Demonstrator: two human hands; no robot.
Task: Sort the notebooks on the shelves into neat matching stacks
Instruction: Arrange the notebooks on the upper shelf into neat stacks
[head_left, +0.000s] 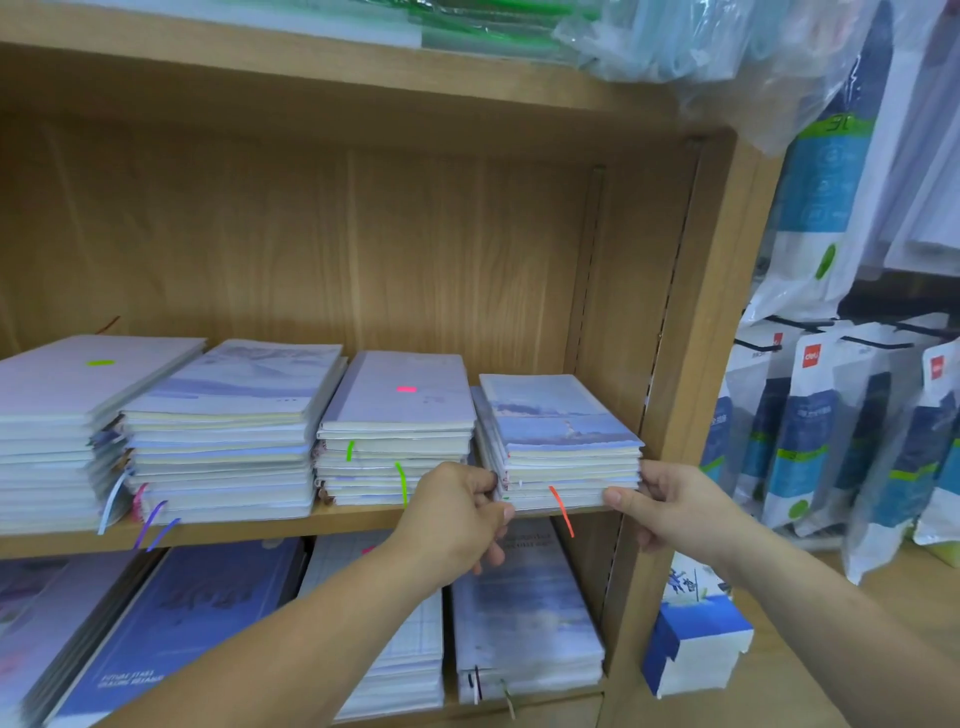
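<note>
Left hand (457, 514), fingers curled, gripping left edge of centre-right notebook stack (563, 436); right hand (670, 512) pinching its right corner; wooden shelf (260, 530) beneath

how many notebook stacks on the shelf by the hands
4: far-left stack, partly cut off; second stack beside it; pink-label stack; rightmost stack, held between left hand and right hand. More may lie off-frame left.
</note>
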